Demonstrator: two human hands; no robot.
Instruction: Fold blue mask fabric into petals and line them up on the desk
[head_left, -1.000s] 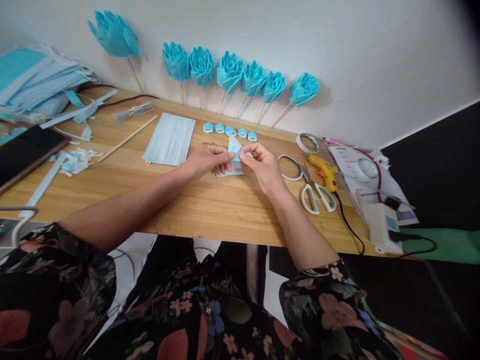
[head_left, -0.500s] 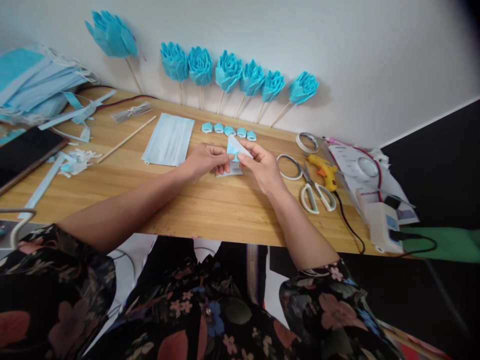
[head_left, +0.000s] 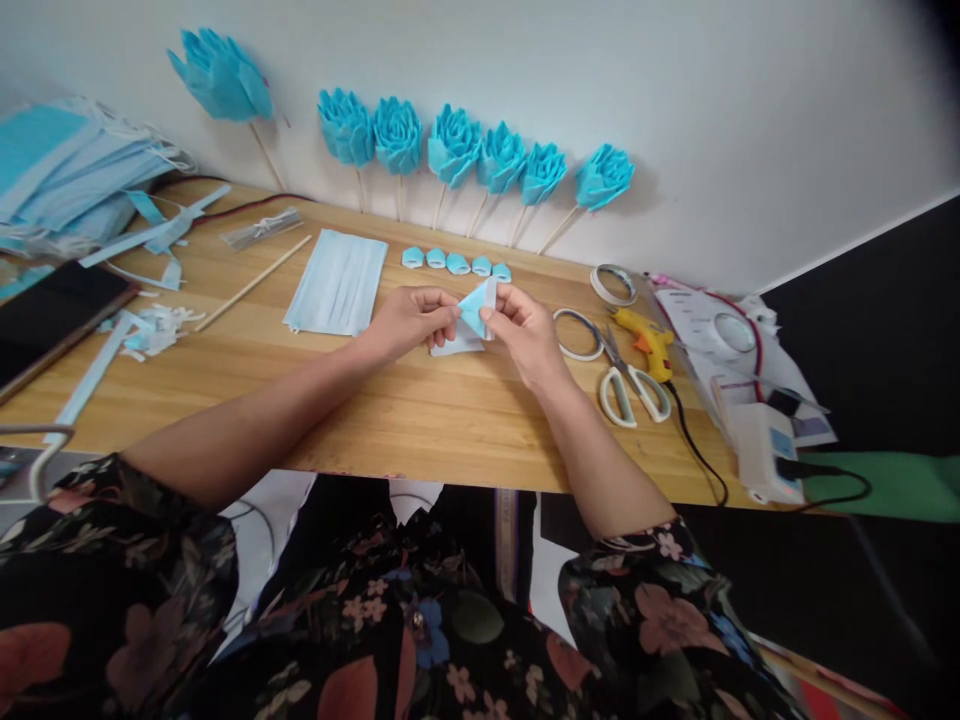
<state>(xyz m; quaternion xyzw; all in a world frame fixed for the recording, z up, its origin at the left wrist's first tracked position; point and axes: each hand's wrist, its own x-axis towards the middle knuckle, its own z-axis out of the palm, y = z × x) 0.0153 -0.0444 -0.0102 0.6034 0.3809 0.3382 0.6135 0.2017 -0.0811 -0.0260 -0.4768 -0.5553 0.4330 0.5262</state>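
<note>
Between my two hands is a small folded piece of blue and white mask fabric [head_left: 475, 302]. My left hand [head_left: 416, 320] pinches its left corner with thumb and forefinger. My right hand [head_left: 526, 330] grips the right side, its thumb pressed on the front. Under them a pale fabric piece [head_left: 459, 344] lies on the wooden table [head_left: 420, 420]. Just behind is a row of several small folded blue petals [head_left: 457, 263]. To the left of my left hand rests a flat light blue face mask [head_left: 337, 282].
Several blue fabric flowers on sticks [head_left: 454, 145] lean against the wall. At right lie tape rolls [head_left: 579, 335], scissors [head_left: 634, 385], a yellow glue gun [head_left: 651, 342] and a power strip [head_left: 765, 450]. At left are stacked masks [head_left: 67, 175], scraps [head_left: 154, 328], a stick [head_left: 255, 282] and a phone [head_left: 60, 320].
The fabric in my hands has been turned and refolded; its point now faces left toward my left fingers, with a white strip upright at its right. Both hands stay nearly in place.
</note>
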